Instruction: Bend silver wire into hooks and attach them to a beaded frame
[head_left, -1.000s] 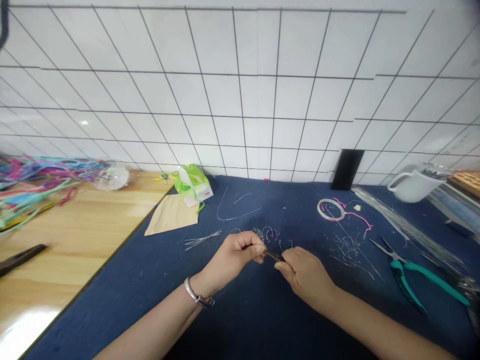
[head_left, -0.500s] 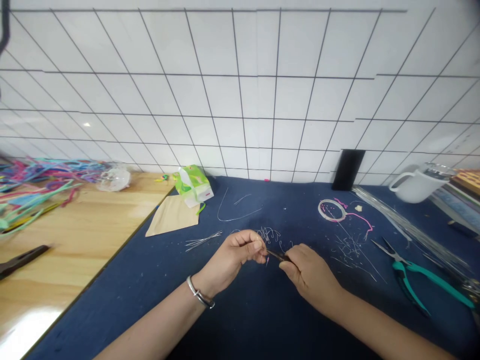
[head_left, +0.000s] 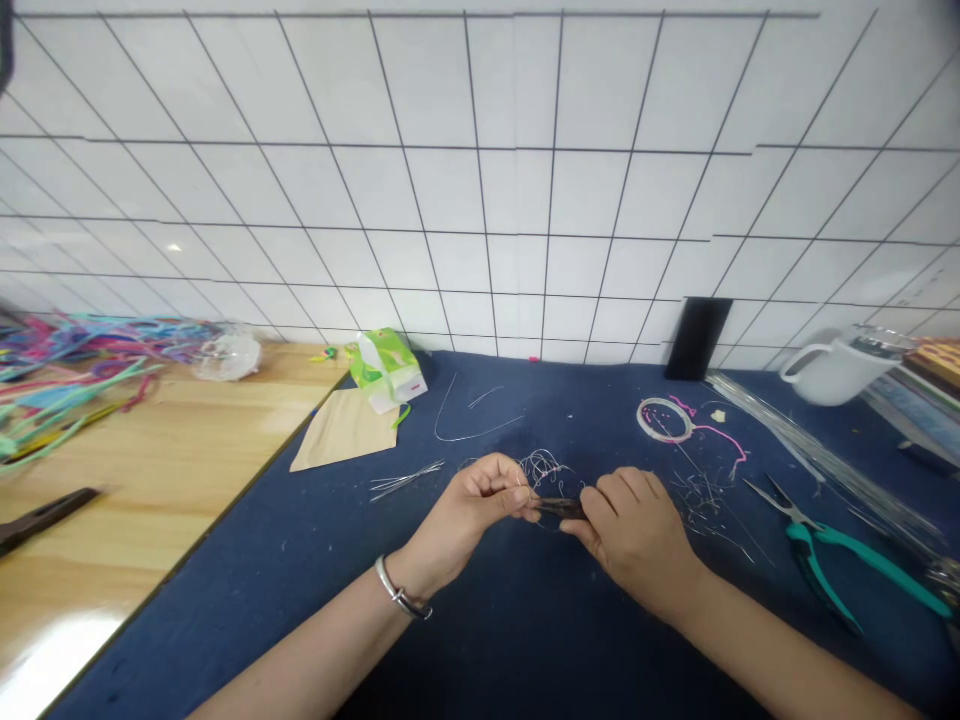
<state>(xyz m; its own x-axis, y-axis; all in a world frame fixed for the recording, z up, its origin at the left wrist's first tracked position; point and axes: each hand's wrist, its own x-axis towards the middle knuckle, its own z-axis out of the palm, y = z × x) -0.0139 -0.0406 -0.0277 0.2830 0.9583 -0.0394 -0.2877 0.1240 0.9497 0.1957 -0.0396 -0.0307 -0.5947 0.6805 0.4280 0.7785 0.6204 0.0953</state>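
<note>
My left hand [head_left: 487, 505], with a silver bangle [head_left: 401, 588] at its wrist, pinches a thin wire at the middle of the dark blue mat [head_left: 480, 640]. From the right, my right hand [head_left: 634, 530] is wrapped round dark pliers [head_left: 562, 508], whose tips meet the wire at my left fingertips. Their handles are mostly hidden in my palm. Curled silver wires [head_left: 541, 466] lie just behind my hands. A small bundle of straight wires [head_left: 405, 480] rests left of my left hand.
Teal-handled pliers [head_left: 847, 555], wire scraps [head_left: 701, 495] and a round dish [head_left: 664, 420] with pink bits lie right. Behind are a white mug [head_left: 836, 368], a black slab [head_left: 697, 338] and a green-white packet [head_left: 386, 370]. Colourful strips [head_left: 97, 350] cover the far left.
My right hand has shifted slightly right and up and turned, showing more of its knuckles. The dark pliers now lie more level. My left hand has barely moved.
</note>
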